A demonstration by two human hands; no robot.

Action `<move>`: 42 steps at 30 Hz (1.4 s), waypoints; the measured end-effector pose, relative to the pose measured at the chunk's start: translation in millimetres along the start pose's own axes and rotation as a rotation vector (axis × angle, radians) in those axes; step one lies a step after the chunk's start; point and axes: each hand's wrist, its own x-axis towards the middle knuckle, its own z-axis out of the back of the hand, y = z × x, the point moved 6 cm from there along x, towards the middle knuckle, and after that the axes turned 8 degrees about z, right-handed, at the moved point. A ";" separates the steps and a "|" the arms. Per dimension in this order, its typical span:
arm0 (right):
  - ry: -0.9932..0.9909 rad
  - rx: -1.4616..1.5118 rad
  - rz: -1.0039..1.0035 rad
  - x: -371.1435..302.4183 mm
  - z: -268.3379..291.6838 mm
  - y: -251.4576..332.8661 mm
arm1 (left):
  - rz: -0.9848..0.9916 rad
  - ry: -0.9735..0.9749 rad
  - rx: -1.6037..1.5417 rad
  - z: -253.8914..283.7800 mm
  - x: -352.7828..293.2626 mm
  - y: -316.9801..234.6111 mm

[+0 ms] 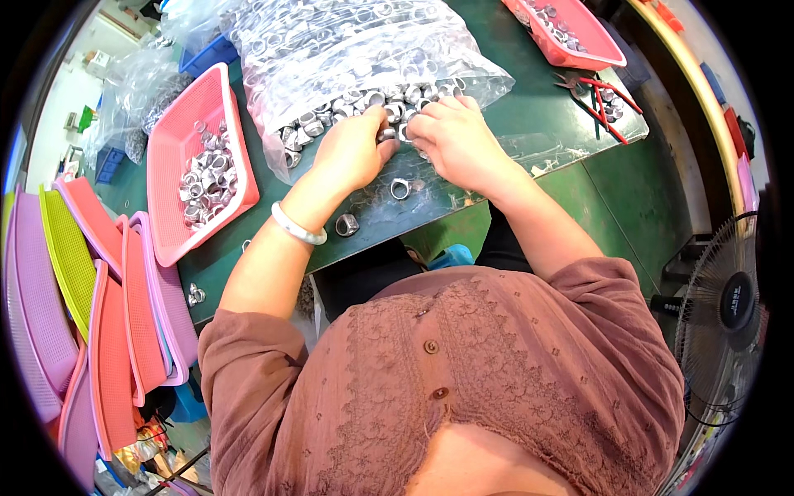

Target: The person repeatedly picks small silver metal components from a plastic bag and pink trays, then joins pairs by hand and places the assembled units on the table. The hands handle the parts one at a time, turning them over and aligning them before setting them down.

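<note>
A large clear plastic bag [356, 50] full of silver metal rings lies on the green table, its mouth toward me. Loose rings [331, 107] spill along that mouth. My left hand [351, 149], with a white bangle on the wrist, is closed, thumb and fingers pinching a metal ring [386, 133]. Close beside it, my right hand [459, 142] has its fingers curled at another ring [404, 132], partly hidden by the fingertips. Two single rings lie nearer me: one bright ring [400, 189] below the hands and a darker ring [347, 224] by my left wrist.
At left stands a pink basket [161, 190] holding several rings; another pink basket [571, 58] sits at far right. Red-handled pliers [608, 107] lie near the table's right corner. Stacked coloured baskets [70, 248] fill the left side. A black fan [732, 302] stands at right.
</note>
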 end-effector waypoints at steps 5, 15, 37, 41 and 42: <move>-0.151 0.326 -0.049 -1.2 11.4 -9.8 | 0.081 0.023 -0.131 2.6 -7.7 13.2; -0.167 1.042 -0.419 -6.1 1.3 -9.1 | 0.076 0.062 -1.255 16.3 -42.7 16.7; -0.253 1.155 -0.311 -3.3 4.9 7.1 | -0.062 0.010 -1.174 19.2 -62.0 -0.8; -0.244 1.159 -0.307 -3.7 4.2 8.8 | -0.034 0.096 -1.389 17.3 -61.2 -0.8; -0.240 1.151 -0.287 -2.9 5.0 9.7 | -0.020 0.128 -1.462 16.0 -60.4 -0.5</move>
